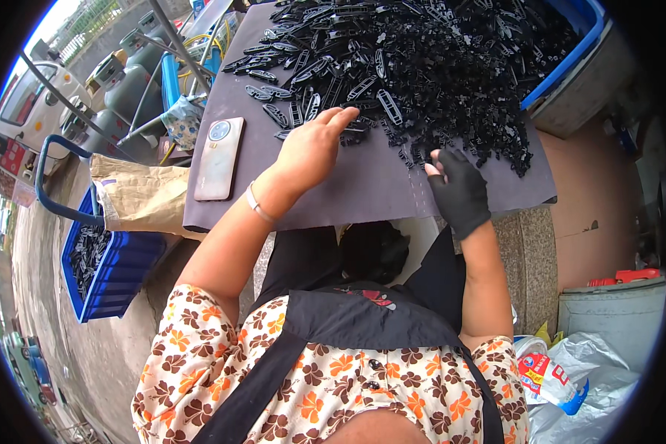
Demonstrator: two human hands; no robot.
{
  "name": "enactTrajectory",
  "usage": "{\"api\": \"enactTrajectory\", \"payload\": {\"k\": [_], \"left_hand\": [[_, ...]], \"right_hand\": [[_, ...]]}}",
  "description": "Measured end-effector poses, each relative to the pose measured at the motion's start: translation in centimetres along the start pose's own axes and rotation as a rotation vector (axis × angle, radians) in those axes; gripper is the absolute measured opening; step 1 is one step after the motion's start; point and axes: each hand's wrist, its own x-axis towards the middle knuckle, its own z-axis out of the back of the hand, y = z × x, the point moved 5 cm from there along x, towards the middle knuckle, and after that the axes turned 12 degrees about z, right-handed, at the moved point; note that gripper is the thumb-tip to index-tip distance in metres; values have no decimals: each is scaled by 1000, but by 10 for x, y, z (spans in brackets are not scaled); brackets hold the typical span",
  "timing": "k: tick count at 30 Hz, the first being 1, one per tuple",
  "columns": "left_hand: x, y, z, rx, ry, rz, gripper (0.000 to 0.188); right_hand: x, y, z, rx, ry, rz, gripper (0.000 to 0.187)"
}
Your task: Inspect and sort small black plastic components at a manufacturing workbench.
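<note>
A large heap of black plastic parts covers the far side of the grey cloth-topped table. Long oval slotted pieces lie mostly on the left of it, while small black pieces pile up on the right. My left hand, bare with a light wristband, is at the near edge of the oval pieces, its visible fingers stretched out to the right. Dark parts lie just beneath those fingertips. My right hand wears a black fingerless glove. Its fingers are curled together beside the small pieces; anything between them is hidden.
A phone lies at the table's left. Beyond that edge are a brown paper bag and a blue crate of black parts. Another blue bin adjoins the far right corner. Gas cylinders stand at the far left.
</note>
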Motion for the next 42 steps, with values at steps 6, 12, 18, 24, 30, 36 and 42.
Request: {"api": "enactTrajectory", "payload": {"k": [6, 12, 18, 24, 30, 36, 42], "left_hand": [[16, 11, -23, 298, 61, -18, 42], [4, 10, -17, 209, 9, -45, 40], [-8, 4, 1, -345, 8, 203, 43], [-33, -31, 0, -536, 32, 90, 37], [-45, -38, -7, -717, 185, 190, 35], [-50, -33, -7, -733, 151, 175, 35], [-55, -34, -16, -1000, 206, 464, 30]], "right_hand": [[10, -1, -23, -271, 68, 20, 17], [1, 5, -18, -261, -66, 117, 13], [-4, 26, -1, 318, -292, 159, 16], [-3, 70, 15, 238, -350, 554, 21], [-8, 71, 11, 194, -307, 586, 22], [-10, 77, 15, 230, -332, 556, 14], [-16, 67, 8, 288, -374, 284, 12]]}}
